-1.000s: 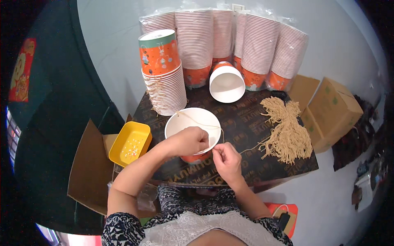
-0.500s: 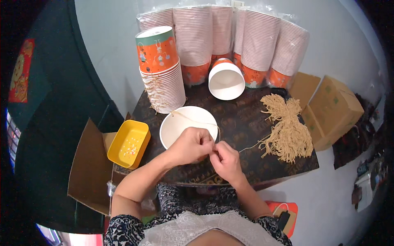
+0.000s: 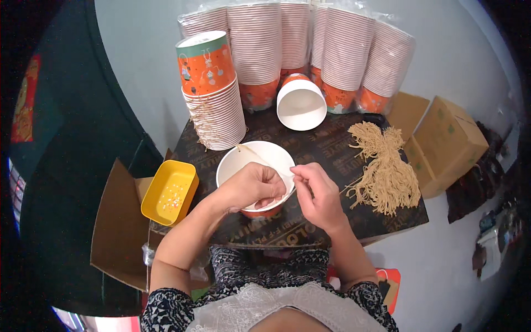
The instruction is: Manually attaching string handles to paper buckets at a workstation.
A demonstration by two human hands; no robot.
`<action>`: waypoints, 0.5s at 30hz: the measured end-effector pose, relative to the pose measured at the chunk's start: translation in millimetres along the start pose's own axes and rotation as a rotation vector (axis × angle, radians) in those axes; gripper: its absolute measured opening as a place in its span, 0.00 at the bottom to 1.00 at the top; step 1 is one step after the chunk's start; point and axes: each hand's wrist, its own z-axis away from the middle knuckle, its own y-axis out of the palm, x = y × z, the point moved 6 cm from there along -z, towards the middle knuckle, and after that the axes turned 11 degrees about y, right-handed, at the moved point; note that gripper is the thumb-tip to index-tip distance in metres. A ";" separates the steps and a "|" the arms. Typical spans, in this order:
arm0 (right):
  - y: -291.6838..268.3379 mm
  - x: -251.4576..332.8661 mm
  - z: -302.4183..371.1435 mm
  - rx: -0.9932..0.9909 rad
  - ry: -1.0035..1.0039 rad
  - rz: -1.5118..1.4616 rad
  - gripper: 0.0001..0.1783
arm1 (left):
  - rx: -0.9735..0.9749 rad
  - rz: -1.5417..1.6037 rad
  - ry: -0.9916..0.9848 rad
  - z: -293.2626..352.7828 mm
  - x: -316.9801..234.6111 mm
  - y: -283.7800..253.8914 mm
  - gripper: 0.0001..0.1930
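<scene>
In my head view I have the tub [image 3: 229, 166], a white-lined paper one with an orange outside, standing mouth-up at the near middle of the tabletop [image 3: 332, 146]. The cord [image 3: 240, 148], a thin tan strand, shows at its far rim and runs inside toward the left hand [image 3: 253, 187].

What I notice first is that the hands have parted: half a second ago their fingertips met at the tub's near right edge; now the right hand [image 3: 319, 193] sits farther off, beside the right rim. Its grip is a thumb-and-forefinger pinch, apparently grasping cord, though the strand is very fine there. The left grip is curled over the near right rim; I cannot tell whether the fingers clasp cord or only steady the edge.

I also no longer see the strand that ran from the right hand to the tan cord bundle [image 3: 387, 171] on the right. I judge that this length is now free of the bundle, leaving both hands to work it at the rim.

To the far left stands the tub stack [image 3: 217, 119], cords hanging over its rims and an upturned tub on top. One loose tub [image 3: 301, 108] lies on its side beyond the hands, in front of wrapped stacks [image 3: 345, 50]. The yellow tray [image 3: 160, 188], holding small pale bits, sits at the left.
</scene>
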 end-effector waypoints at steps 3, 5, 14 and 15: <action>4.0 6.6 -8.8 0.035 -0.074 -0.036 0.14 | 0.032 0.031 0.010 0.1 -1.5 2.3 0.07; 7.3 9.7 -13.4 0.052 -0.098 -0.058 0.14 | 0.095 0.037 0.004 -0.2 -3.4 6.9 0.06; 8.3 3.8 -17.9 0.018 0.013 -0.042 0.13 | 0.060 0.008 0.041 -2.9 4.8 4.1 0.06; 5.3 0.1 -15.0 -0.011 0.020 -0.013 0.12 | 0.063 0.008 0.041 -3.6 3.4 4.5 0.06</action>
